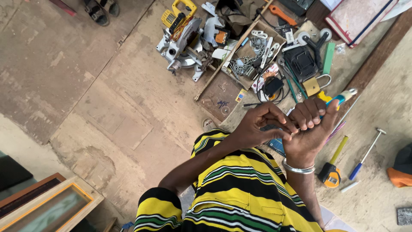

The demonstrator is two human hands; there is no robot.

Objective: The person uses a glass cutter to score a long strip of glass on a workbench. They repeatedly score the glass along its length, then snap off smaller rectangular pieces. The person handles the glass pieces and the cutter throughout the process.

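My right hand (311,126), with a silver bangle (298,168) on its wrist, is closed around a tool with a blue and white handle (344,96) that sticks out past the thumb. My left hand (262,126) reaches across from the left. Its fingertips press against the curled fingers of the right hand. Whether something small sits between the fingers is hidden. Both hands hover above a cluttered floor, over my yellow, black and green striped shirt (240,189).
A mitre saw (182,38) and a wooden box of metal hardware (253,51) lie beyond the hands. Close by are a padlock (315,83), a yellow tape measure (330,176) and a small hammer (365,154). A framed glass panel (47,208) leans at the lower left. Someone's sandalled feet (101,7) show at the top.
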